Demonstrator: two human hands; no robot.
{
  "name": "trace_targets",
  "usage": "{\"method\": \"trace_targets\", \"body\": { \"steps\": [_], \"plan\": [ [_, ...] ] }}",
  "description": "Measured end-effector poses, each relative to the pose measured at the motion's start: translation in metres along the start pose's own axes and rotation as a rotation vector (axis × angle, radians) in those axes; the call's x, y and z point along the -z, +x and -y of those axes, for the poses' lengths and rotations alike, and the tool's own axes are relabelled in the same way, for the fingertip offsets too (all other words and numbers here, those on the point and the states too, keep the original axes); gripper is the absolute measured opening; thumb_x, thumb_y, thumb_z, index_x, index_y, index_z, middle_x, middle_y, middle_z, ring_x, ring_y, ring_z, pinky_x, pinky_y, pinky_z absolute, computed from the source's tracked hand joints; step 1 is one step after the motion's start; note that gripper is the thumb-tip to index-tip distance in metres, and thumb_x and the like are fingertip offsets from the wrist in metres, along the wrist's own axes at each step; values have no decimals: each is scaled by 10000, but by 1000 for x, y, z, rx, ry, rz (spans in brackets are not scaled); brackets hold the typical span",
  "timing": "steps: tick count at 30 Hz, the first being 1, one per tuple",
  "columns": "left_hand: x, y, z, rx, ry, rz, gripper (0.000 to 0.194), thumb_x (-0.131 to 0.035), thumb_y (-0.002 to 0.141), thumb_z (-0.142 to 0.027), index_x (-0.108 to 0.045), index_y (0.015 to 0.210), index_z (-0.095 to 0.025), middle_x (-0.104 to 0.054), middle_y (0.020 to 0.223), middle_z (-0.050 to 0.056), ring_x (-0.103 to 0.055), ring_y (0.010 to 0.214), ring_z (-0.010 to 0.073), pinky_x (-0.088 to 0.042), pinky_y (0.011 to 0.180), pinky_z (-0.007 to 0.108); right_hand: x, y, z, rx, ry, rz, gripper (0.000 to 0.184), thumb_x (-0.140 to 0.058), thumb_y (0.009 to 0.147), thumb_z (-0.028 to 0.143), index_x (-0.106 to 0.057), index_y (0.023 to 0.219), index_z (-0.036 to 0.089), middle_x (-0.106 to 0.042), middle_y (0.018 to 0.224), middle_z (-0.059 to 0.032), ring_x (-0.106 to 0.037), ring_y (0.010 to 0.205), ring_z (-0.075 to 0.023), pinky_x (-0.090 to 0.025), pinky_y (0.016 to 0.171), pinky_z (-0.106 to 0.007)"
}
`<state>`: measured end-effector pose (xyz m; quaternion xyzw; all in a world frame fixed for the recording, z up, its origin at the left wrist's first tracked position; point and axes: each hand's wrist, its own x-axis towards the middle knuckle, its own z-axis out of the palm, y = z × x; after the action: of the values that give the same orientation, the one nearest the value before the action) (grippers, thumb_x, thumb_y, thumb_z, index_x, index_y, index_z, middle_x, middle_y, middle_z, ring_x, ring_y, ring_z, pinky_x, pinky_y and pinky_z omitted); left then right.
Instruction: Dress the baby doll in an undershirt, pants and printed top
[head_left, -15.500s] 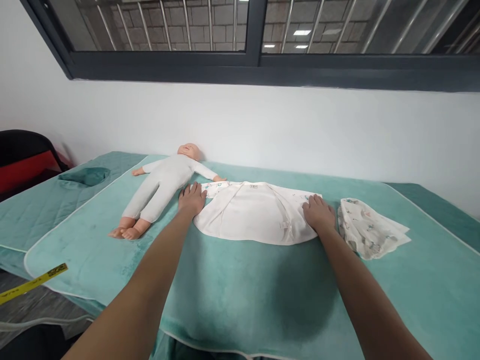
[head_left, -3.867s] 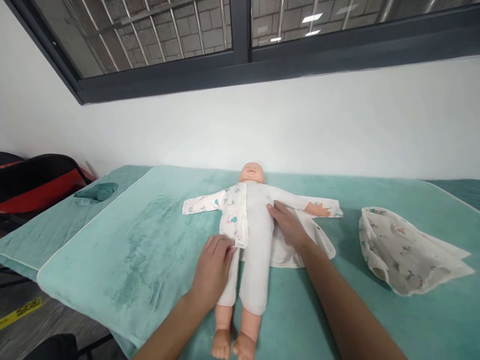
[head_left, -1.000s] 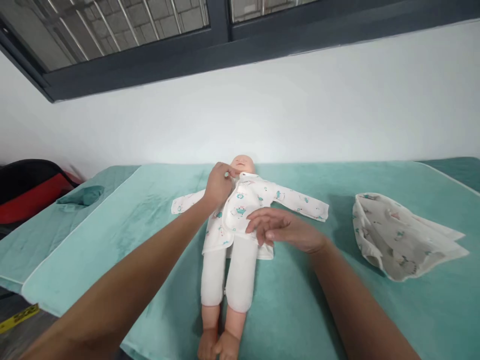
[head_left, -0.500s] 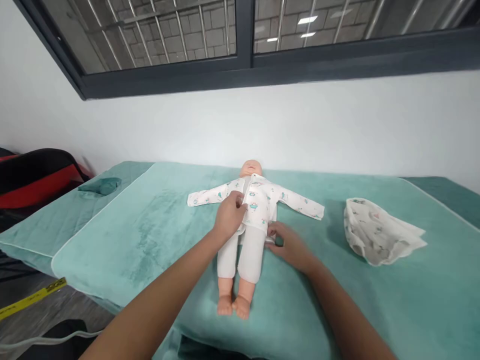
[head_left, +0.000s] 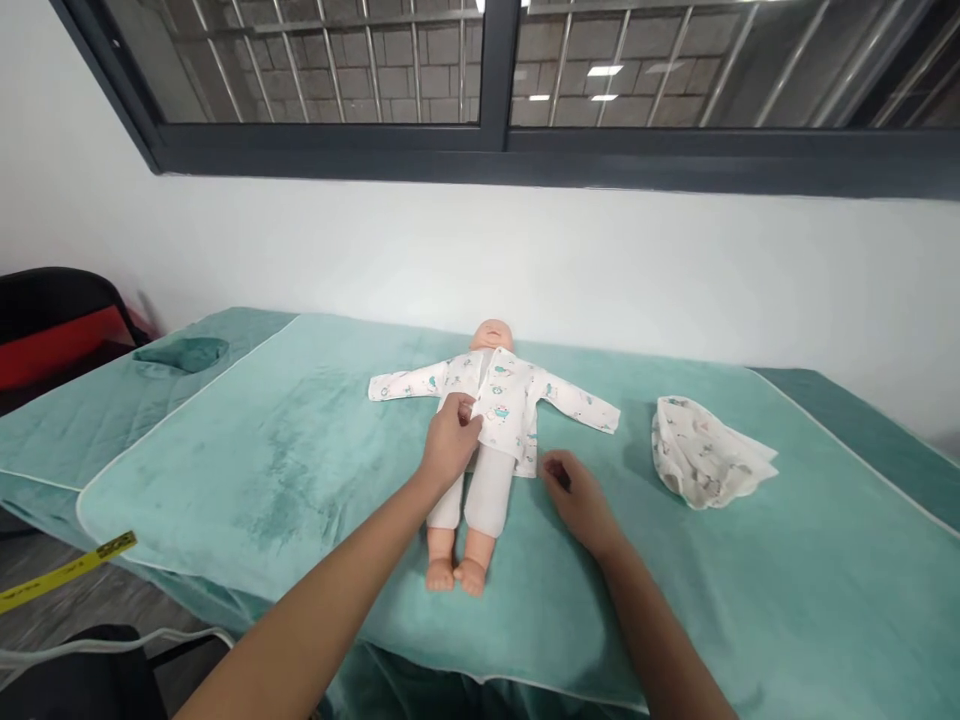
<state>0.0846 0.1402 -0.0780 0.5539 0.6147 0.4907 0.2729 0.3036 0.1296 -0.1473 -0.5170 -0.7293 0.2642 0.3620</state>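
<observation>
We see the printed shirt (head_left: 510,400) on the doll (head_left: 487,500), 1 o'clock from the left hand (head_left: 450,440), 10 from the right hand (head_left: 576,490). Fingers curl; we can't tell if gripping. Folded cloth (head_left: 709,455) near right's 3.

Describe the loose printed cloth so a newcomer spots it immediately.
Below the dark-framed window lies a teal mat. On it, right of the doll and beyond the right hand, rests a white printed cloth. Unlike the similarly printed jacket on the doll, it lies bunched by itself.
</observation>
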Motion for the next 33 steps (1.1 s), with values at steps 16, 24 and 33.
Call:
{"method": "trace_targets", "body": {
  "steps": [16,24,33],
  "plan": [
    [19,-32,82,-113,-60,-191,376,-416,750,-4,-570,1027,-207,-604,1005,41,-577,945,160,-478,847,317,-12,-4,9,103,-407,-47,504,-608,845,423,-507,1289,208,-575,1250,-100,-565,1087,-267,-483,887,-412],
    [20,-49,84,-83,-51,-76,383,-483,814,-83,-543,1174,-199,-623,1140,80,-603,1028,178,-489,904,342,-33,22,25,109,-503,-89,555,-576,847,275,-427,1366,146,-588,1217,-125,-530,1120,-283,-456,904,-393],
    [14,-43,66,-80,515,47,374,-523,867,-191,-555,1239,-171,-653,1111,116,-584,1048,284,-424,884,433,-27,21,17,20,-278,-187,385,-396,885,212,-570,1227,180,-637,1115,-97,-562,1026,-249,-450,841,-359]
  ]
}}
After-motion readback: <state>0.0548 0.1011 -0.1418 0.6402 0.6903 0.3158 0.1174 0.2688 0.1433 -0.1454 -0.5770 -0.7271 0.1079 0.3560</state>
